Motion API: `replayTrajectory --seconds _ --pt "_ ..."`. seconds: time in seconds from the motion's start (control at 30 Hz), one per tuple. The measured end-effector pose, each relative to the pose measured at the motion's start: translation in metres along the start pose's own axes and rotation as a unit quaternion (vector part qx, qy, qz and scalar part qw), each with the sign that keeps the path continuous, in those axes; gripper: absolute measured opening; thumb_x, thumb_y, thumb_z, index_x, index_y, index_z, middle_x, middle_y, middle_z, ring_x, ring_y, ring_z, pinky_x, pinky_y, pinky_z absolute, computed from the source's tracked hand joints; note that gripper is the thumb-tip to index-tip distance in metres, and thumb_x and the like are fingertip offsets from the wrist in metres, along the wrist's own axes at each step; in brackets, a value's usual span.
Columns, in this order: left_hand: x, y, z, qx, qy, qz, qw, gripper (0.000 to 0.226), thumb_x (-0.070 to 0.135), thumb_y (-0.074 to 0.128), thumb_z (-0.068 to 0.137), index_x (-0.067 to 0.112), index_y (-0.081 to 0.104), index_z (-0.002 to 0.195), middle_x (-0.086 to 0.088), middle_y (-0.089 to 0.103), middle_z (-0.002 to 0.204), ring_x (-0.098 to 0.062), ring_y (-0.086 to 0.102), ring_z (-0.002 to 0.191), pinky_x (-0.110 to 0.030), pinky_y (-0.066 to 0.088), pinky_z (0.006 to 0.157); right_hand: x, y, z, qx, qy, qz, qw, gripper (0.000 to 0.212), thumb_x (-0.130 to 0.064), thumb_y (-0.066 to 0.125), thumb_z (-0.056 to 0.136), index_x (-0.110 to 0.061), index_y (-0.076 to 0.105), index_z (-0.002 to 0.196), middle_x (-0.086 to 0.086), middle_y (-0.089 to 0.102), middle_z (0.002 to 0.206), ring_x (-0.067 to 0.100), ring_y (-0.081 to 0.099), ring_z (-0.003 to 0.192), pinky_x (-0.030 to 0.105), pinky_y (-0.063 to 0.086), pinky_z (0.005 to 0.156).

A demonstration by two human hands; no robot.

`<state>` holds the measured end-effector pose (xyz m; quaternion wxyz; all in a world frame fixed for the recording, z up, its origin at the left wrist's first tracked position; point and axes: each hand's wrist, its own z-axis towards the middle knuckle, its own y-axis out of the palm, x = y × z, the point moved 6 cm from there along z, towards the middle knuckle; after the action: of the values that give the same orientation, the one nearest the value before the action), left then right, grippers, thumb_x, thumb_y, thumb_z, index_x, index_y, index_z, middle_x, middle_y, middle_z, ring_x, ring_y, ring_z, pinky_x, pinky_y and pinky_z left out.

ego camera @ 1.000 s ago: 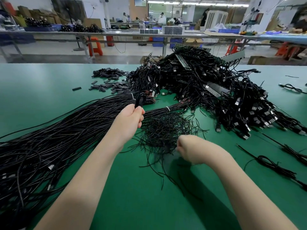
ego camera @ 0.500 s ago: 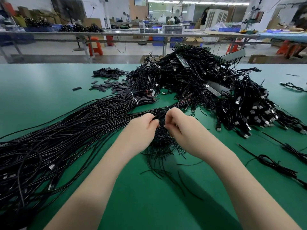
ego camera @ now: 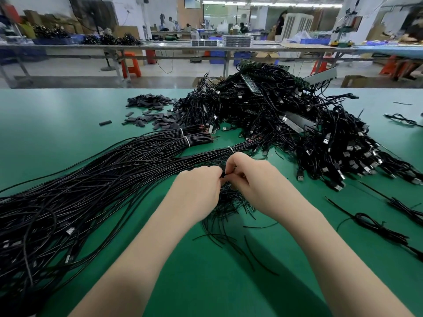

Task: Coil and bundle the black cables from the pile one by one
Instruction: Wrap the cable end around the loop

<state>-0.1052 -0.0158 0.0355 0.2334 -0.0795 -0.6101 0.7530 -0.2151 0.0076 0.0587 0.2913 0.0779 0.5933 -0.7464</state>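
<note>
Black cable (ego camera: 225, 175) is pinched between the two hands at the middle of the green table (ego camera: 57, 124); only a short dark piece of it is seen in the gap where the fingertips meet. The left hand (ego camera: 198, 187) is curled, knuckles up, with its fingers closed on that piece. The right hand (ego camera: 253, 181) is curled in the same way from the other side, its fingers bent down onto the same spot. Directly under both hands a loose tangle of thin black ties (ego camera: 229, 204) is spread on the table. To the left, long straight cables (ego camera: 91, 179) are laid in a thick sheaf, bound near their far ends by white bands (ego camera: 187, 140). Behind and to the right, a large pile of cables (ego camera: 286, 120) with metal plugs is heaped. Small dark sleeves (ego camera: 151, 110) are scattered beside the pile on its left. A few separate cables (ego camera: 380, 227) are laid at the right edge.
</note>
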Motion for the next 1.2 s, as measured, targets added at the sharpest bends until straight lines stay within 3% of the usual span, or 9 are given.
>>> replayTrajectory --seconds 0.1,0.3,0.47,0.7,0.83,0.93,1.03,1.1,1.2 --pt "-0.002 0.002 0.0 -0.005 0.01 0.027 1.0 0.019 0.031 0.034 0.104 0.021 0.038 0.088 0.005 0.047 0.082 -0.026 0.058 0.087 -0.033 0.033 0.069 0.005 -0.009 -0.001 0.013 0.029 -0.047 0.998 0.006 -0.03 0.061 0.093 -0.025 0.061 0.096 -0.008 0.065 0.079 0.005 0.048 0.061 0.029 0.046 0.062" --pt "-0.001 0.008 0.0 -0.022 0.028 0.046 0.998 0.02 0.033 0.033 0.104 0.021 0.039 0.09 0.005 0.046 0.082 -0.026 0.059 0.089 -0.033 0.033 0.07 0.004 -0.015 -0.001 -0.018 0.074 -0.191 0.979 0.02 -0.042 0.053 0.096 -0.026 0.066 0.098 -0.003 0.066 0.089 0.021 0.061 0.085 0.027 0.048 0.065" --pt "0.007 0.018 0.001 -0.091 0.035 0.072 0.993 0.03 0.038 0.033 0.105 0.016 0.052 0.115 -0.005 0.064 0.106 -0.028 0.06 0.1 -0.033 0.035 0.072 -0.003 -0.014 -0.005 -0.004 0.041 -0.118 0.992 0.015 -0.032 0.053 0.095 -0.024 0.066 0.092 -0.004 0.066 0.084 0.02 0.061 0.081 0.033 0.052 0.067" --pt "0.011 0.013 -0.005 -0.122 0.022 0.027 0.992 0.03 0.034 0.033 0.105 0.018 0.052 0.121 -0.006 0.062 0.112 -0.029 0.058 0.105 -0.035 0.042 0.084 0.002 -0.016 -0.005 -0.016 0.017 -0.076 0.997 0.013 -0.032 0.059 0.092 -0.024 0.069 0.091 -0.007 0.066 0.083 0.016 0.06 0.078 0.037 0.054 0.072" --pt "0.032 -0.001 -0.016 -0.103 0.112 0.132 0.98 0.026 0.034 0.035 0.103 0.028 0.054 0.118 0.002 0.062 0.112 -0.024 0.06 0.105 -0.033 0.037 0.082 0.009 -0.023 -0.006 -0.089 -0.012 -0.026 0.996 0.01 -0.034 0.071 0.085 -0.026 0.073 0.079 -0.011 0.066 0.071 -0.002 0.057 0.064 0.013 0.045 0.059" --pt "0.04 -0.021 -0.028 -0.166 0.166 -0.078 0.969 0.017 0.035 0.044 0.101 0.029 0.058 0.095 0.005 0.062 0.095 -0.019 0.059 0.093 -0.033 0.044 0.081 0.023 -0.035 -0.016 -0.183 -0.007 0.216 0.959 0.007 -0.03 0.077 0.079 -0.024 0.075 0.076 0.0 0.07 0.072 0.005 0.057 0.064 0.017 0.046 0.061" --pt "0.042 -0.04 -0.029 -0.191 0.17 -0.354 0.9 0.016 0.028 0.05 0.099 0.019 0.063 0.096 -0.003 0.061 0.079 -0.02 0.056 0.074 -0.032 0.045 0.071 0.028 -0.037 -0.017 -0.152 -0.002 0.442 0.884 0.003 -0.019 0.073 0.075 -0.02 0.075 0.073 0.013 0.065 0.073 0.024 0.054 0.066 0.032 0.043 0.062" --pt "0.032 -0.039 -0.02 -0.134 0.079 -0.516 0.842 0.017 0.018 0.049 0.101 0.015 0.063 0.092 0.003 0.056 0.072 -0.009 0.051 0.067 -0.021 0.045 0.067 0.03 -0.034 -0.008 -0.048 0.013 0.463 0.885 0.005 -0.014 0.075 0.074 -0.017 0.073 0.071 0.014 0.056 0.069 0.021 0.044 0.061 0.031 0.033 0.058" --pt "0.021 -0.023 -0.012 -0.082 -0.073 -0.672 0.733 0.022 0.017 0.044 0.102 0.014 0.063 0.092 0.007 0.05 0.067 -0.006 0.044 0.063 -0.019 0.039 0.066 0.021 -0.033 -0.001 0.076 0.011 0.361 0.929 0.009 -0.01 0.07 0.085 -0.006 0.069 0.077 0.016 0.06 0.066 0.016 0.045 0.059 0.029 0.036 0.054"
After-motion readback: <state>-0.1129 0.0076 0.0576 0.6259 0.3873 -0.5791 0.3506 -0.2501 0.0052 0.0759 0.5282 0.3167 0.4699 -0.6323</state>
